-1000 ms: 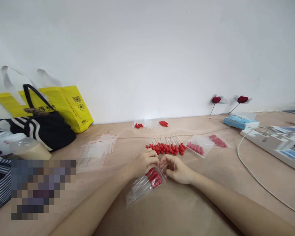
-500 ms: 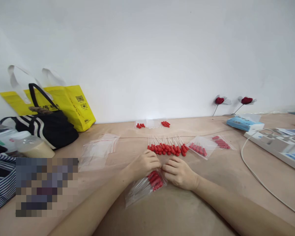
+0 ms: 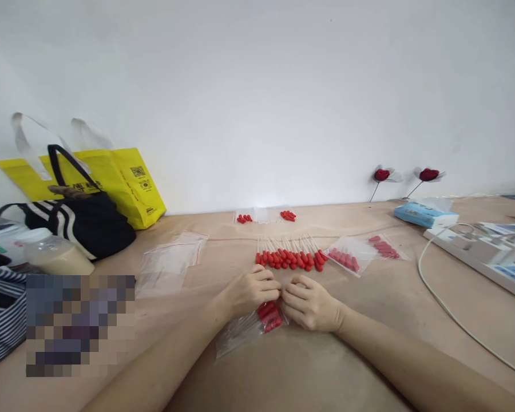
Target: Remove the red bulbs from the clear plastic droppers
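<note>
My left hand (image 3: pixel 254 293) and my right hand (image 3: pixel 309 302) meet at the edge of a clear zip bag (image 3: pixel 236 337), fingers closed on it. Inside the bag lie several red-tipped white sticks (image 3: pixel 269 316), tips toward my hands. The pinched edge is mostly hidden by my fingers. Just beyond my hands, a row of loose red-tipped sticks (image 3: pixel 289 259) lies on the table. Right of that row are two filled bags, a nearer one (image 3: pixel 345 260) and a farther one (image 3: pixel 385 247). Flat clear bags (image 3: pixel 171 263) lie to the left.
More bagged red-tipped sticks (image 3: pixel 288 216) lie by the wall. A yellow bag (image 3: pixel 129 189), a black bag (image 3: pixel 98 226) and a jar (image 3: pixel 58 254) stand at left. On the right are a tissue pack (image 3: pixel 424 216), a power strip (image 3: pixel 489 252), its cable (image 3: pixel 450 323) and two fabric roses (image 3: pixel 381 174).
Both hands keep their pinch on the bag edge, with the fingers shifted slightly. The whole view has moved a little; the other things lie as before.
</note>
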A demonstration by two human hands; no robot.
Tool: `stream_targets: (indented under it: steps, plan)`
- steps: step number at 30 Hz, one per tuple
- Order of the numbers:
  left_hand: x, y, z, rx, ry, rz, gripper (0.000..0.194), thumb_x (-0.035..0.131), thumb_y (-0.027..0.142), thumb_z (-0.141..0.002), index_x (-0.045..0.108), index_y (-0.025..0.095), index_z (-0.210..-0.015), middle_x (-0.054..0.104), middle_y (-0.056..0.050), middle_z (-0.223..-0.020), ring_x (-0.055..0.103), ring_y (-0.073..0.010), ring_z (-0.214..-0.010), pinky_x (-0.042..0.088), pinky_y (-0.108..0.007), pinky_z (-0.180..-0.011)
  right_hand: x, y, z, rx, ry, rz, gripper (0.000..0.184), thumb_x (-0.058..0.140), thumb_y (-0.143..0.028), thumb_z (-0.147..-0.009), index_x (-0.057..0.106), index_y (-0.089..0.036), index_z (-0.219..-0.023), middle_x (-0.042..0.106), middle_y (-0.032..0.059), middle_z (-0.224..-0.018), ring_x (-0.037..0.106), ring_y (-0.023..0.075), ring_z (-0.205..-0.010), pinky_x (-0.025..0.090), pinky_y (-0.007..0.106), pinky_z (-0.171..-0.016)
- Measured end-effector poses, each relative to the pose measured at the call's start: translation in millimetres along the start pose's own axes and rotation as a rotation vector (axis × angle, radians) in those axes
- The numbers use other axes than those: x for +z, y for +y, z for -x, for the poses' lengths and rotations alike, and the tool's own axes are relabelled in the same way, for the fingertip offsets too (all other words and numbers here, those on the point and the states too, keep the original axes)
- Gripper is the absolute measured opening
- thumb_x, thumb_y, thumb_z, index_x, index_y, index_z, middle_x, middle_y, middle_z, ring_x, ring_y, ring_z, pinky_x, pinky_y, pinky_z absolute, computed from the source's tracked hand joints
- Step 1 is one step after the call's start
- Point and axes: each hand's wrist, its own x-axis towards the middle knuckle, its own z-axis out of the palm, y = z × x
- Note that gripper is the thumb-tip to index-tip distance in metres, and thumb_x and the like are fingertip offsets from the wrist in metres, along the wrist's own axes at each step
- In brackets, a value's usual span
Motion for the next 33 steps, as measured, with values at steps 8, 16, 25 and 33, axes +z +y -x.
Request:
stream_targets:
  steps: [8, 16, 25, 33]
  plan:
    - [-11.5, 0.3, -8.8, 0.156, -0.06, -0.077, 0.02, 0.039, 0.012, -0.087, 0.046, 0.017, -0.068, 0.056, 0.003, -0.073, 0.045, -0.0113, -0.079, 0.029, -0.028, -0.073, 3.6, 4.2, 0.0, -0.023, -0.041, -0.043, 0.035, 0.034, -0.01, -0.085, 0.05, -0.016, -0.054, 0.044, 0.0007, -0.054, 0.038, 0.012, -0.056, 0.031, 0.028, -0.06]
    - [-29.9, -15.0, -3.8, 0.026, -0.091, 0.03, 0.019, 0.037, 0.016, -0.088, 0.054, 0.018, -0.08, 0.063, 0.001, -0.093, 0.05, -0.0124, -0.091, 0.033, -0.027, -0.08, -0.9, 18.1, 7.6, 0.053, -0.23, -0.097, 0.026, 0.036, -0.013, -0.086, 0.053, -0.017, -0.067, 0.054, 0.0008, -0.068, 0.041, 0.0127, -0.067, 0.03, 0.029, -0.067]
    - [-25.8, -5.4, 1.7, -0.182, -0.054, 0.359, 0.022, 0.037, 0.019, -0.087, 0.057, 0.019, -0.096, 0.061, -0.003, -0.106, 0.054, -0.0129, -0.096, 0.04, -0.028, -0.086, 3.4, 14.7, 16.9, 0.325, -0.302, -0.417, 0.017, 0.041, -0.008, -0.078, 0.055, -0.017, -0.073, 0.058, 0.0032, -0.071, 0.046, 0.0141, -0.071, 0.036, 0.027, -0.066]
    - [-36.1, 25.8, 32.9, -0.588, -0.227, 0.515, 0.062, 0.053, 0.041, -0.076, 0.029, 0.021, -0.129, 0.034, -0.012, -0.134, 0.034, -0.0254, -0.121, 0.034, -0.044, -0.095, 2.2, 9.3, -1.8, 0.742, -0.218, -0.734, 0.017, 0.044, -0.014, -0.08, 0.061, -0.017, -0.081, 0.059, 0.0024, -0.071, 0.051, 0.0128, -0.068, 0.04, 0.024, -0.065]
